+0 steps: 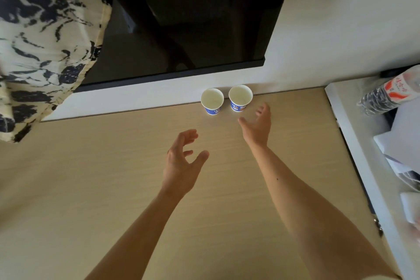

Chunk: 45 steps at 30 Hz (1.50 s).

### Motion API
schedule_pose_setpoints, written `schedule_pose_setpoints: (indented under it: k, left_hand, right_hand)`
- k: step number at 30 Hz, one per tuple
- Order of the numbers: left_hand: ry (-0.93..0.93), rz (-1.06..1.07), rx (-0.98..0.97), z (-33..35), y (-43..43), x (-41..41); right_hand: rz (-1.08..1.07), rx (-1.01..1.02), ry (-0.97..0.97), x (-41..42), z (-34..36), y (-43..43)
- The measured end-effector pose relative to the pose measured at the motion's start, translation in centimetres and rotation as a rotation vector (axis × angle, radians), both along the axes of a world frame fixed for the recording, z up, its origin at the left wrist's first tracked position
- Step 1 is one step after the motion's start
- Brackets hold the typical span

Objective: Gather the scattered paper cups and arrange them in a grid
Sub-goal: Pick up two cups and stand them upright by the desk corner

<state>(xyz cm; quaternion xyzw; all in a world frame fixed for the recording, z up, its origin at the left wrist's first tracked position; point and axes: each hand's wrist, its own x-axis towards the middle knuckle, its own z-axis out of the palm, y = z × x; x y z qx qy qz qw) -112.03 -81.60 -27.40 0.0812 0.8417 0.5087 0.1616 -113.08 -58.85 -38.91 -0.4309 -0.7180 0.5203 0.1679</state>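
Two white paper cups with blue printed sides stand upright side by side at the far edge of the light wooden table (pixel 113 188), against the wall. The left cup (pixel 212 101) and the right cup (pixel 240 98) are a small gap apart, both empty inside. My right hand (pixel 258 124) hovers just to the right of and nearer than the right cup, fingers spread and relaxed, holding nothing. My left hand (pixel 183 161) hangs over the table's middle, below the left cup, fingers loosely curved and empty.
A dark screen (pixel 193 18) hangs on the wall behind the cups. A cream cloth with dark flower print (pixel 43 41) hangs at the upper left. To the right a white ledge (pixel 354 134) carries a plastic water bottle (pixel 386 93) and white papers (pixel 400 141).
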Motion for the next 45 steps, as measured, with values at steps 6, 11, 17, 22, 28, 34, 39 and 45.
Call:
schedule_pose_setpoints:
  k: [6, 11, 17, 22, 28, 34, 39, 45]
  left_hand:
    - [0.022, 0.082, -0.021, 1.1, -4.4, 0.6]
    - [0.089, 0.226, -0.025, 2.5, -11.1, 0.9]
    - [0.129, 0.411, -0.014, 2.9, -20.6, 1.6]
    - [0.142, 0.522, -0.024, 3.2, -29.8, 1.5]
    - [0.134, 0.686, 0.001, 3.1, -41.5, 0.7]
    - [0.148, 0.854, -0.052, 1.2, -51.2, -0.1]
    - [0.098, 0.978, -0.162, -3.1, -57.0, -1.1]
    - [-0.065, 0.976, -0.138, -7.8, -59.8, -3.6]
  right_hand:
    - [-0.106, 0.02, 0.047, 6.1, 1.0, -7.3]
    - [0.132, 0.025, 0.074, 5.3, 4.0, -15.3]
    - [0.468, 0.08, 0.156, 1.7, 9.1, -26.0]
    - [0.681, 0.068, 0.163, -1.3, 11.4, -36.5]
    - [0.886, 0.083, 0.14, -3.9, 12.1, -49.5]
    - [1.096, 0.145, 0.098, -6.2, 11.3, -59.4]
    - [1.214, 0.242, 0.059, -9.5, 10.6, -65.9]
    - [1.314, 0.327, 0.016, -12.9, 10.0, -71.0]
